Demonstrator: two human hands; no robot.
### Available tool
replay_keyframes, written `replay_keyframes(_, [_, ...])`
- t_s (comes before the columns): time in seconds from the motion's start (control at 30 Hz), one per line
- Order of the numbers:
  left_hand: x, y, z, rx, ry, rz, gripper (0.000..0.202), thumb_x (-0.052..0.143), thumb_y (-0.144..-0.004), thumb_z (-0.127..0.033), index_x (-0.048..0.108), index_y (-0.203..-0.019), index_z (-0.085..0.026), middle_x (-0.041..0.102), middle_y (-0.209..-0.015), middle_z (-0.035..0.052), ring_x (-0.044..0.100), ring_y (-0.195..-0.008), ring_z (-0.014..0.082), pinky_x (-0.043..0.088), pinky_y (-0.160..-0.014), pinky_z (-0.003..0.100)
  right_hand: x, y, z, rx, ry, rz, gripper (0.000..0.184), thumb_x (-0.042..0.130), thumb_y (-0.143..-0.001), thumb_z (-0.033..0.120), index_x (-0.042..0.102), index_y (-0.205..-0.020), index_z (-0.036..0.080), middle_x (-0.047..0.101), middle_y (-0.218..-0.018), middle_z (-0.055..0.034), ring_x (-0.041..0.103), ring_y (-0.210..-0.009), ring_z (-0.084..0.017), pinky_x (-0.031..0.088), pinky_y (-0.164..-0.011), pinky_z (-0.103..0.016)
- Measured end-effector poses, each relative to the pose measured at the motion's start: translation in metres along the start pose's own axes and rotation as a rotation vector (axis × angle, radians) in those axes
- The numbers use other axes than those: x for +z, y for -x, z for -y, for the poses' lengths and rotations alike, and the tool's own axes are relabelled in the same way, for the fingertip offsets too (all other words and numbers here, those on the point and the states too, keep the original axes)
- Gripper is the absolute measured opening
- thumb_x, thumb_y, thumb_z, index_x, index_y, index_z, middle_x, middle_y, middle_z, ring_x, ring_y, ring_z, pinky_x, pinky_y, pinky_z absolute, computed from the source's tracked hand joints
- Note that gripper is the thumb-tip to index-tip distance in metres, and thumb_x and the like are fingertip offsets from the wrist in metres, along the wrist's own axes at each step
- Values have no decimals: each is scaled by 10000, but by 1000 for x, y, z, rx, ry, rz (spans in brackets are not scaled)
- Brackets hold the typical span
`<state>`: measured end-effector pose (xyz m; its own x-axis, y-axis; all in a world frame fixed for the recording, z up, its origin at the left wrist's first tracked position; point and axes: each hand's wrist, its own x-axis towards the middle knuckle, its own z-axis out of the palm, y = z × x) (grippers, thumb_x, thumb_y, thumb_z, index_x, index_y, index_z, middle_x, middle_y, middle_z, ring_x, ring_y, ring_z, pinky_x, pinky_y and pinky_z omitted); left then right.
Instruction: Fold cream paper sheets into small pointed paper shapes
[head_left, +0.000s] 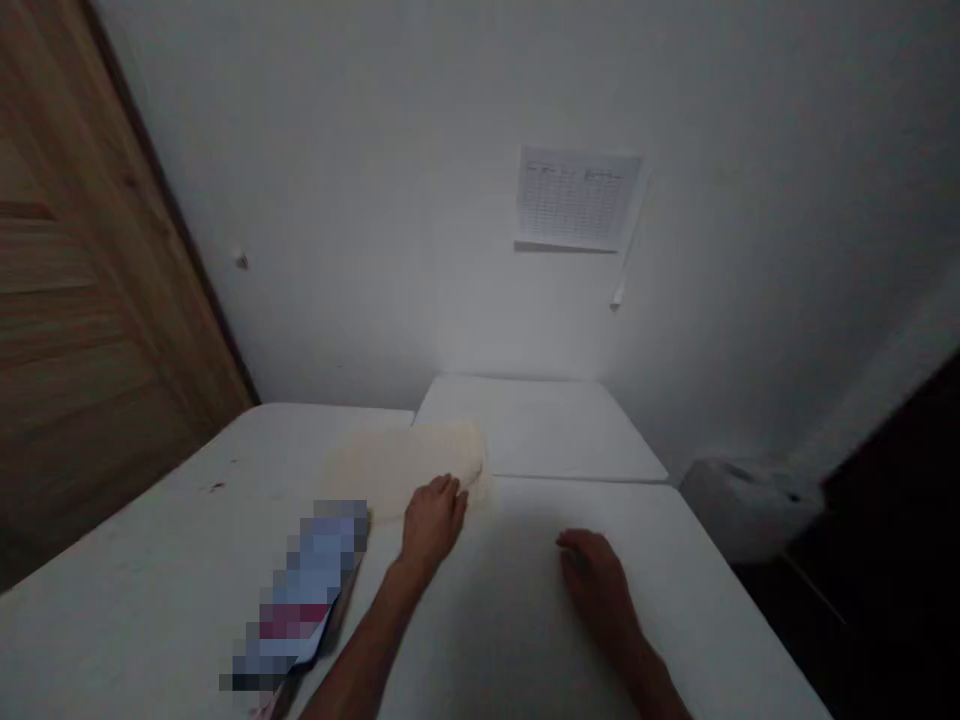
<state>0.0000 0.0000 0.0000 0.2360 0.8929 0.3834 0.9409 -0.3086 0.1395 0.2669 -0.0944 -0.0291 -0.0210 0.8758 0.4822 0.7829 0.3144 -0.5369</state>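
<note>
A thin cream-coloured sheet (pixel 397 462), cloth or paper, lies across the seam of the white tables. My left hand (pixel 433 517) is on its near right edge, fingers bent and drawn together on the material; a small fold shows just beyond the fingertips. To the right, my right hand (pixel 594 570) hovers over or rests on the bare white tabletop, fingers loosely curved and apart from the thumb, with nothing visible in them. Left of my left forearm lies a long, pixelated item (pixel 311 585) with a dark edge; its kind cannot be made out.
White tables (pixel 555 425) stand against a pale wall, with a printed sheet (pixel 577 198) fixed on it. A wooden door (pixel 97 250) is at the left. Beyond the table's right edge sits a whitish container-like object (pixel 750 510) beside a dark area.
</note>
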Motion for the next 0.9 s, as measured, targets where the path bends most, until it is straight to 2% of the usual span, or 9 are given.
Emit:
replay_keyframes(0.13, [0,-1,-2,-4,-10,14,256,397,-963,-199,626,-1067,-152,671,-1095,112,613,-1024,239,412,-896,335,-3,0,2,11,-28,-5,207,471,-853,162,621,-992,196,664,-1012,-87,592,-982,-251,454,-917,-438])
replay_keyframes(0.3, [-1,-1,-1,-52,-8,26,257,395,-955,-188,652,-956,-171,697,-915,90,647,-834,232,428,-747,315,-4,0,-1,19,-48,-7,213,480,-840,166,628,-989,204,664,-1002,-82,597,-967,-249,471,-893,-423])
replay_keyframes(0.53, [-1,0,2,-115,50,-3,294,418,-958,-259,703,-898,-218,732,-876,63,667,-791,222,403,-672,292,-5,-1,-1,20,-50,-21,216,508,-817,166,642,-980,211,668,-977,-69,611,-944,-239,484,-870,-392])
replay_keyframes(0.73, [3,2,5,-152,117,-73,272,477,-942,-298,726,-887,-203,741,-870,64,668,-819,218,421,-709,286,-6,-2,1,31,-49,-19,206,504,-815,171,645,-959,215,668,-971,-66,613,-943,-240,483,-868,-388])
replay_keyframes(0.9, [4,2,8,-127,169,-119,278,484,-942,-310,720,-914,-166,730,-906,80,653,-844,207,445,-773,284,-5,-1,0,45,-55,-16,213,494,-822,174,639,-973,210,661,-991,-77,605,-960,-243,476,-885,-398])
